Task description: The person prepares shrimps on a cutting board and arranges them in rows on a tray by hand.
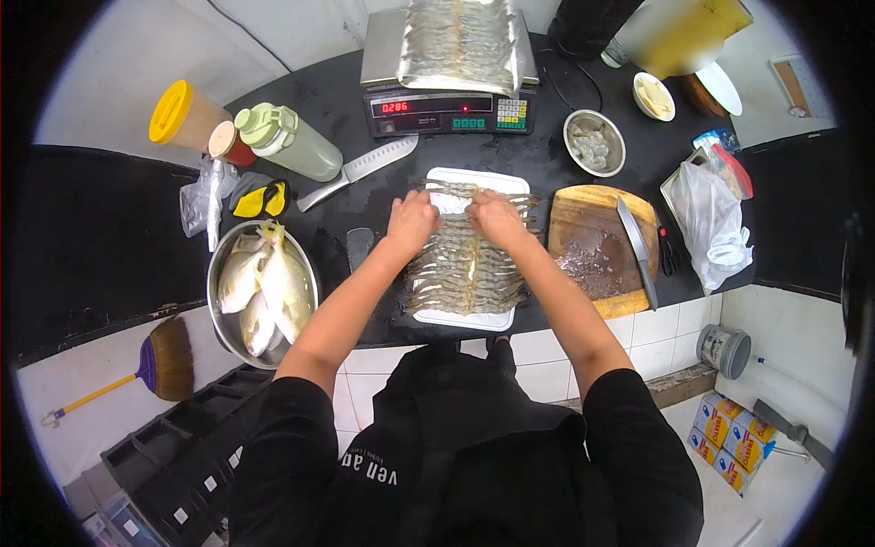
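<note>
Rows of grey raw shrimp lie side by side on a white tray in front of me. Toward the tray's far end, a bare white gap shows between the rows. At the left side of this gap my left hand is closed, its fingertips pinched down at the shrimp. My right hand is curled in the same way on the right side, fingertips pressed together among the shrimp. The hands are apart, and the fingers partly hide what they pinch.
A scale reading 0.286 bears another shrimp tray. Left are a knife, bottle and bowl of whole fish. Right are a cutting board, another knife and a metal bowl with shrimp.
</note>
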Tool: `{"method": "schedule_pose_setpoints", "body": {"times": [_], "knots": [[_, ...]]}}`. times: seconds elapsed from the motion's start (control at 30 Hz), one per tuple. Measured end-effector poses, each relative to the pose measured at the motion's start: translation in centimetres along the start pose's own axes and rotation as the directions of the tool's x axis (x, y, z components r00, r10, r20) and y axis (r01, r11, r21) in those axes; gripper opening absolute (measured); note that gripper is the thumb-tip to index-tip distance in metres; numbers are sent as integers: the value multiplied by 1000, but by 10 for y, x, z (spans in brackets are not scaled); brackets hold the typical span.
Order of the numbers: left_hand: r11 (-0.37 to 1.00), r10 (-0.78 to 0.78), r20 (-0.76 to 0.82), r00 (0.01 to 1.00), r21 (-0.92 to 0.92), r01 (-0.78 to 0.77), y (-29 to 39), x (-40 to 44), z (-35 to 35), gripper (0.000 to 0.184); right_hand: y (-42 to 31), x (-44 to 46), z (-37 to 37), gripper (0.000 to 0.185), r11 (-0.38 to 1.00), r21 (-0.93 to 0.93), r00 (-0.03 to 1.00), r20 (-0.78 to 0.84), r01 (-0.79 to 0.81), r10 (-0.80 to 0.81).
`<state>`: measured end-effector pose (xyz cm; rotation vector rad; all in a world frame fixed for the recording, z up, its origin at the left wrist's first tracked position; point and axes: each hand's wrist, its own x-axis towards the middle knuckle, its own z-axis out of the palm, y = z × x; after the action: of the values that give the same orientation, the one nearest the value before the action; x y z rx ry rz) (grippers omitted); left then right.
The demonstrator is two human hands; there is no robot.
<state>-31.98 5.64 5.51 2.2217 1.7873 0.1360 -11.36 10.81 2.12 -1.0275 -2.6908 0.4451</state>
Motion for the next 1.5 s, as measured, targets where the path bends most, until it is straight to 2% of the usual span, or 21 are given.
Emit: {"method": "schedule_pose_setpoints", "body": {"times": [0.07, 0.33, 0.43, 0.5, 0.63, 0.7, 0.9, 1.13, 1.33, 1.4, 1.5], "knots": [[999, 8, -9, 1000, 38, -8, -2, 1, 6, 13, 0, 3, 8, 8, 1000, 7, 999, -48, -18, 18], [980, 67, 31, 997, 184, -72, -9, 10, 17, 16, -3, 1, 13, 9, 998, -18, 996, -74, -60, 58], [976, 111, -42, 993, 194, -101, -14, 14, 21, 17, -4, 3, 12, 11, 998, 1, 994, -83, -70, 70], [968, 151, -99, 984, 214, -127, -17, 13, 25, 10, -4, 2, 11, 11, 998, -4, 995, -75, -61, 60], [967, 166, -92, 982, 212, -144, -19, 11, 26, 10, -2, 1, 13, 11, 999, 10, 994, -98, -39, 40], [976, 153, -101, 983, 173, -134, -19, 9, 25, 10, -3, 0, 12, 11, 999, 18, 994, -103, -26, 28], [971, 145, -113, 983, 206, -119, -20, 13, 23, 11, -3, 0, 13, 7, 998, -42, 998, -40, -54, 52], [973, 136, -110, 985, 204, -111, -18, 16, 23, 11, -8, 5, 20, 7, 989, -107, 986, -141, -103, 87], [986, 71, -189, 979, 162, -40, -22, 29, 29, 10, -7, 13, 18, 11, 973, -157, 980, -129, -171, 151], [981, 15, -216, 976, 195, 28, -18, 30, 25, 11, -12, 14, 14, 12, 967, -173, 977, -135, -186, 164], [984, 25, -286, 958, 176, 27, -1, 24, 12, 14, -22, 14, 8, 13, 971, -132, 966, -198, -197, 169]]}}
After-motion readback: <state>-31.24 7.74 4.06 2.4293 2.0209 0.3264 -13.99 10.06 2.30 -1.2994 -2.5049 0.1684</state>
